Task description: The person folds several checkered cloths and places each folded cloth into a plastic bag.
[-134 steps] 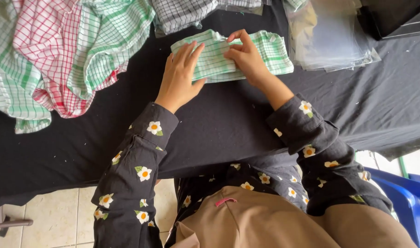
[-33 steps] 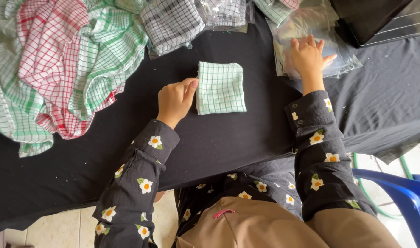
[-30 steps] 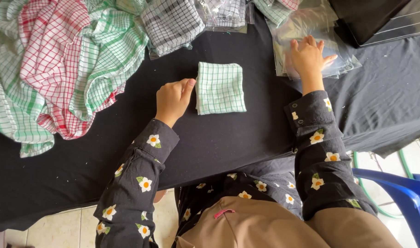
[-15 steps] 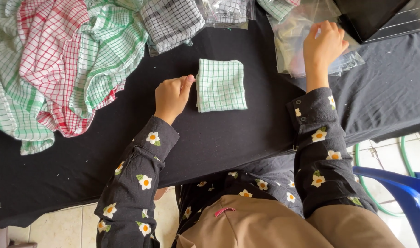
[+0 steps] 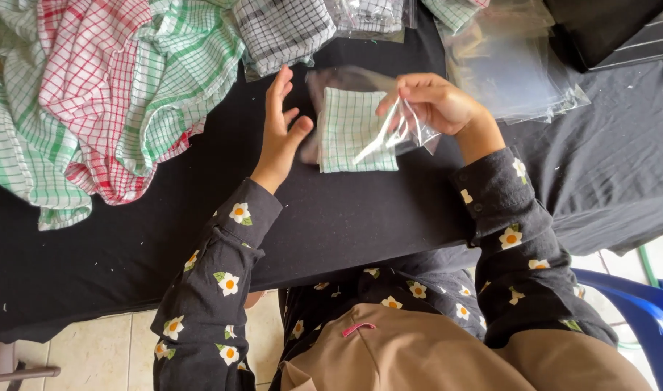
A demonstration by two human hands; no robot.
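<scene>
Folded green-checked cloth (image 5: 353, 130) flat on black table cover (image 5: 346, 217), partly under clear plastic bag (image 5: 389, 123) pinched in right hand (image 5: 433, 101). Left hand (image 5: 281, 130) open, fingers spread, just beside cloth's left edge. Bare cover toward near edge. Crowded behind: heap of checked cloths (image 5: 107, 94) left, stack of clear bags (image 5: 513, 65) right.

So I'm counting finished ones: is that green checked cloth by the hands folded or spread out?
Folded: the green checked cloth lies as a small neat rectangle on the black table, under a clear bag held by the right hand.
</scene>
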